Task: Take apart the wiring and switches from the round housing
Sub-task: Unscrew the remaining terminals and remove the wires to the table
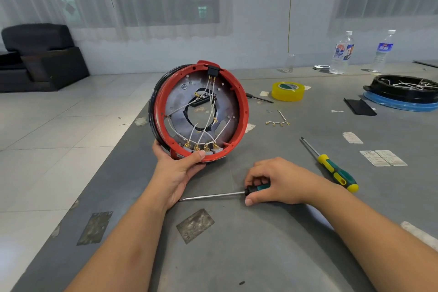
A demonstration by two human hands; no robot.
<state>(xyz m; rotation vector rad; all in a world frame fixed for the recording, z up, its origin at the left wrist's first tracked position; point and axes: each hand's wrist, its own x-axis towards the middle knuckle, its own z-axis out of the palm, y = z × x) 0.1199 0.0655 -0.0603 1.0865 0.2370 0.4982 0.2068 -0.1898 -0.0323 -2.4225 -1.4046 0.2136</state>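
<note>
The round housing [201, 111], a red ring on a grey metal plate, stands on its edge at the near left part of the desk [272, 244], with its open side toward the camera. Inside it the white wires [206, 125] are still in place: they run from the black connector [211, 70] at the top down to a row of four switches [201, 148] with brass terminals at the bottom rim. So, as I judge it, most of the work is left (nothing in the ring looks disconnected yet).

The left hand [176, 168] grasps the bottom rim, with the thumb pressed just beside the switches, and keeps the housing upright. The right hand [275, 182] lies on the desk with its fingers curled round the handle of a thin screwdriver [213, 195], whose shaft rests flat and points left.

Farther right lie a short loose wire with brass ends [278, 121], a second screwdriver [331, 166] with a yellow-green handle, a yellow tape roll [287, 91], and another black housing [403, 91] full of wires.
</note>
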